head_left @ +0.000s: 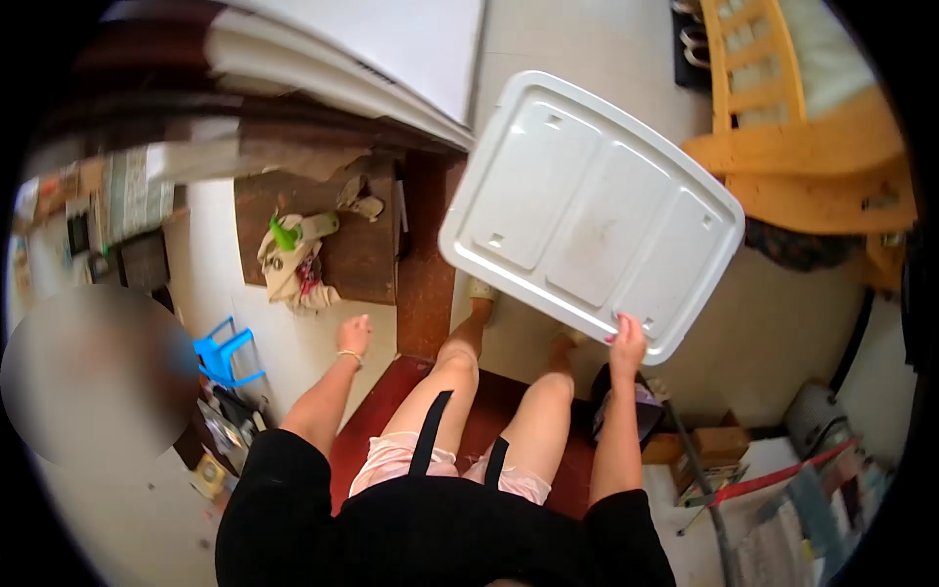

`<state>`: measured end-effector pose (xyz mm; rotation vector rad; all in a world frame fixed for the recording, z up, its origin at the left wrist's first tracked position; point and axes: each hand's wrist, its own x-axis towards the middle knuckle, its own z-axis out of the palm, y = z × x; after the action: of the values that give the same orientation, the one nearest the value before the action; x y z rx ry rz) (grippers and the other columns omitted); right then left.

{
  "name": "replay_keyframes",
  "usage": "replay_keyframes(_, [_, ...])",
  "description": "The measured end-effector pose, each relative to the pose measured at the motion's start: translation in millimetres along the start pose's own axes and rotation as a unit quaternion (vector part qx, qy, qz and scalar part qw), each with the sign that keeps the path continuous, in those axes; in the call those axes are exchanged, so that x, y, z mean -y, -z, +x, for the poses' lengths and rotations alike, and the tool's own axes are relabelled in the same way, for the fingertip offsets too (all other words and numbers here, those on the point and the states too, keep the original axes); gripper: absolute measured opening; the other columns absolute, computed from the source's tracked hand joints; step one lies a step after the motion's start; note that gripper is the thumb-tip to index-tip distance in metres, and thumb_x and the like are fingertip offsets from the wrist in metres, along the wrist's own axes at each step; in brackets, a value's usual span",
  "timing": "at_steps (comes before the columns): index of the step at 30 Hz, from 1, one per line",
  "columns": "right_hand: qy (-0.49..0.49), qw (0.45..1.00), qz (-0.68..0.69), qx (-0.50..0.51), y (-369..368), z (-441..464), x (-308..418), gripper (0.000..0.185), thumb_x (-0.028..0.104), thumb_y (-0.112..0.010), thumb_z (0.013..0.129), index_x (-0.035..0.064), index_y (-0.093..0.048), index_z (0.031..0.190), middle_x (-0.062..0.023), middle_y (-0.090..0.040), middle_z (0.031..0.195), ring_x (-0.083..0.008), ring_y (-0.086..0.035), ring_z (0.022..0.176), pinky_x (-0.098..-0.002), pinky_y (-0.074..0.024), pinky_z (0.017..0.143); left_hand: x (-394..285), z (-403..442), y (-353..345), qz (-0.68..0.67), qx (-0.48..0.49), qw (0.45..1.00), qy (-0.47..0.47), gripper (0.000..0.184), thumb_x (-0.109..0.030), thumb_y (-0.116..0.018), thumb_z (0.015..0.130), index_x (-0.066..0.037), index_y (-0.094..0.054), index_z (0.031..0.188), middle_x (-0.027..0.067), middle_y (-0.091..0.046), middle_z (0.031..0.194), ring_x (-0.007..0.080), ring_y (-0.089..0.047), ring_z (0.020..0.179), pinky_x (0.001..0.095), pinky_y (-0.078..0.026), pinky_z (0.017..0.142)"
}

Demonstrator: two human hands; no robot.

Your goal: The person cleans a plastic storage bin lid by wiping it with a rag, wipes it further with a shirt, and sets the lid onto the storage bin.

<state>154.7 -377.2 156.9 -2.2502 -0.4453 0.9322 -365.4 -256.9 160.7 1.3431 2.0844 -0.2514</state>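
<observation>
A large white plastic storage-box lid (597, 210) is held up tilted in front of me, above the floor. My right hand (627, 344) grips its near right edge, with the thumb and fingers pinching the rim. Off to the left, my left hand (354, 338) is apart from the lid, its fingers curled closed with nothing visible in them. Below the lid are my bare legs, and part of my feet is hidden by its lower edge.
A red bench (367, 411) is under me. Left stands a brown table (367, 259) with a beige cloth bag (284, 279), and beyond it a blue chair (227, 354). A wooden bed frame (812, 157) is at upper right; cardboard boxes (719, 445) lie at lower right.
</observation>
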Motion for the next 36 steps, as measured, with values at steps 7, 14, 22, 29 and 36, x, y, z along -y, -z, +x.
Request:
replay_keyframes(7, [0.244, 0.907, -0.157, 0.306, -178.6, -17.2, 136.2, 0.032, 0.011, -0.055, 0.086, 0.0089, -0.058, 0.118, -0.0129, -0.064, 0.109, -0.0286, -0.062, 0.096, -0.0379, -0.0484, 0.084, 116.4, -80.3, 49.7, -0.144, -0.129, 0.972, 0.132, 0.02, -0.021, -0.057, 0.086, -0.005, -0.067, 0.09, 0.0148, -0.068, 0.087, 0.0292, -0.065, 0.081, 0.0378, -0.049, 0.075])
replay_keyframes(14, [0.428, 0.701, -0.383, 0.423, -332.7, -68.6, 215.2, 0.054, 0.017, -0.063, 0.081, 0.0141, -0.047, 0.133, -0.0164, -0.053, 0.125, -0.0346, -0.052, 0.113, -0.0412, -0.0427, 0.096, 181.2, -186.8, -2.6, -0.239, -0.114, 0.947, 0.183, 0.012, -0.015, -0.061, 0.083, -0.005, -0.065, 0.089, 0.0124, -0.066, 0.091, 0.0282, -0.062, 0.089, 0.0376, -0.048, 0.081])
replay_keyframes(22, [0.402, 0.641, -0.483, 0.441, -528.4, -71.7, 191.0, 0.076, 0.018, -0.069, 0.078, 0.0188, -0.031, 0.143, -0.0242, -0.024, 0.146, -0.0408, -0.035, 0.13, -0.0437, -0.0351, 0.105, 214.4, -230.0, -16.8, -0.424, -0.085, 0.846, 0.312, 0.014, -0.011, -0.058, 0.086, -0.003, -0.066, 0.094, 0.006, -0.066, 0.088, 0.0137, -0.06, 0.08, 0.0286, -0.048, 0.075])
replay_keyframes(29, [0.371, 0.601, -0.6, 0.376, -627.5, -95.5, 239.5, 0.079, 0.014, -0.069, 0.079, 0.0252, -0.026, 0.145, -0.0205, -0.011, 0.152, -0.0436, -0.037, 0.127, -0.0444, -0.0378, 0.103, 214.5, -254.6, -69.7, -0.549, -0.036, 0.735, 0.395, 0.016, -0.011, -0.055, 0.09, 0.0, -0.064, 0.098, 0.0047, -0.065, 0.093, 0.0129, -0.06, 0.087, 0.0268, -0.047, 0.081])
replay_keyframes(36, [0.439, 0.726, -0.448, 0.28, -622.3, -65.3, 81.8, 0.065, -0.008, -0.059, 0.071, 0.0108, -0.04, 0.131, -0.0269, -0.037, 0.124, -0.0478, -0.046, 0.108, -0.0481, -0.0396, 0.094, 185.1, -254.9, -60.0, -0.612, -0.031, 0.645, 0.456, 0.014, -0.006, -0.054, 0.09, 0.0, -0.062, 0.101, 0.005, -0.065, 0.096, 0.0132, -0.061, 0.091, 0.0272, -0.048, 0.085])
